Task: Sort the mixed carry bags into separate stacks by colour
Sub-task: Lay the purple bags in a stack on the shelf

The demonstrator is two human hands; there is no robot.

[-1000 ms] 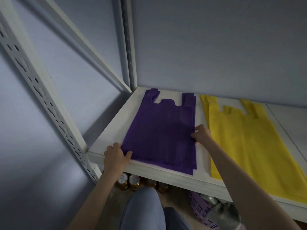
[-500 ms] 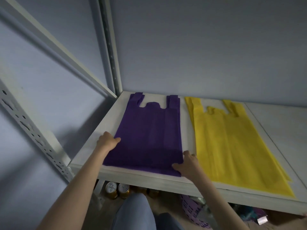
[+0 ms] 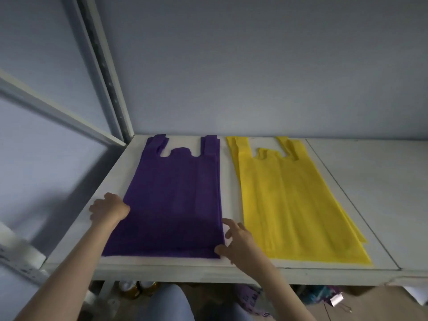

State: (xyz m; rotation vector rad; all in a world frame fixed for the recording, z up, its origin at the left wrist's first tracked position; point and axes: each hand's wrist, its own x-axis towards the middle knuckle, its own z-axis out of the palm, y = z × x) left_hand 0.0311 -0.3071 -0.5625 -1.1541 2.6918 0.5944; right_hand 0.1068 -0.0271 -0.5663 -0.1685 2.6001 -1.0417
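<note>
Head view, hands [image 3: 108,208] [image 3: 238,243] flanking purple bags [image 3: 171,200]

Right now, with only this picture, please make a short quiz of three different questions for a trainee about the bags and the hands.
1. True or false: the purple stack and the yellow stack overlap on the shelf.
2. Which part of the purple stack does the right hand touch? A. a handle at the back B. the near right corner C. the left edge
3. Fill in: the left hand is at the ____ edge of the purple stack.

Key
1. False: a bare strip of shelf lies between them.
2. B
3. left
</note>
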